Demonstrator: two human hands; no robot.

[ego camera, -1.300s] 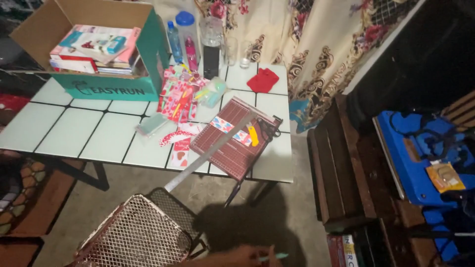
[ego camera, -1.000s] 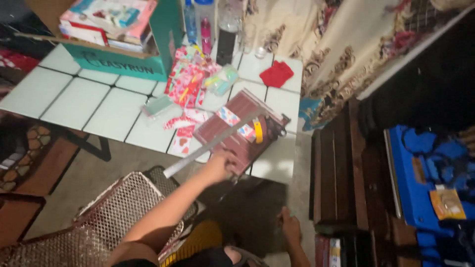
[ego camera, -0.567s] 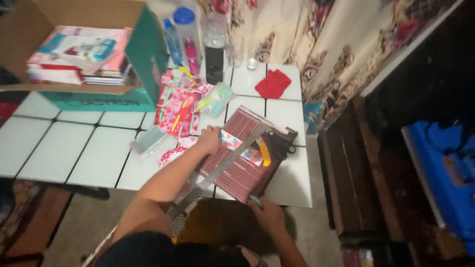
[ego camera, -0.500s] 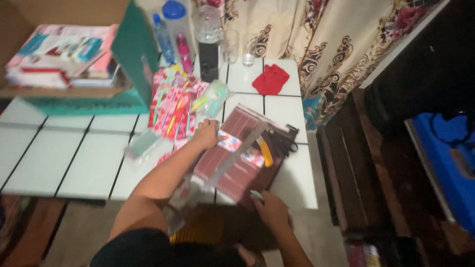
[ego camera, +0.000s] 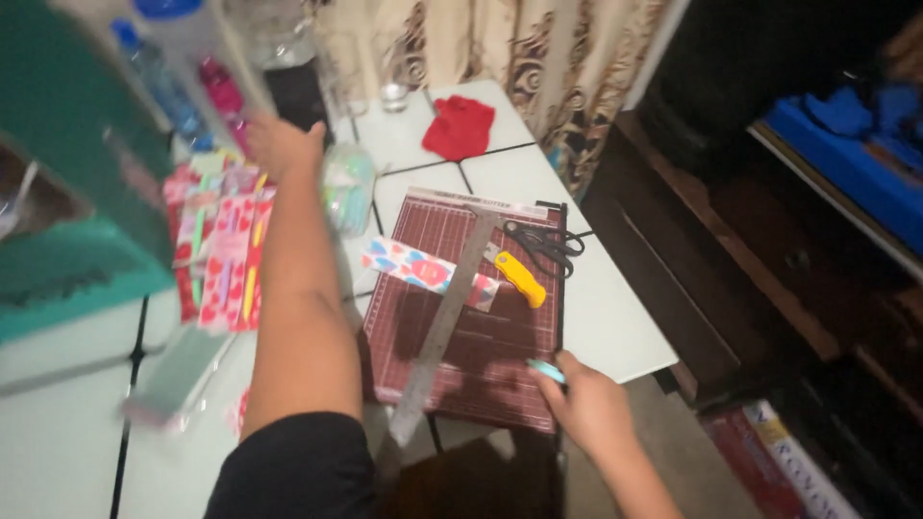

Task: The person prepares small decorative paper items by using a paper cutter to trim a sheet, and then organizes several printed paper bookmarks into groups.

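The left hand [ego camera: 281, 144] reaches far out toward 11 o'clock, over the packets of coloured pens [ego camera: 223, 255] and toward the bottles [ego camera: 168, 82]; it is blurred, and whether its fingers are spread or closed cannot be told. The right hand [ego camera: 588, 408] rests at the near edge of the maroon cutting mat [ego camera: 471, 356], at 5 o'clock, its fingers pinched on a small teal pen-like object [ego camera: 546, 370].

On the mat lies a long steel ruler [ego camera: 442, 322], slanted, crossing a strip of heart-patterned paper [ego camera: 423, 269]; a yellow utility knife [ego camera: 519, 279] and black scissors [ego camera: 543, 245] sit at 1 o'clock of the strip.

The reach would go best with the forearm kept high, clear of the pen packets. The ruler's near end overhangs the worktop [ego camera: 606, 317] edge at 6 o'clock, so a knock there could tip it. Open worktop lies at 3 o'clock of the mat, and around the red cloth [ego camera: 460, 125] at 12 o'clock.
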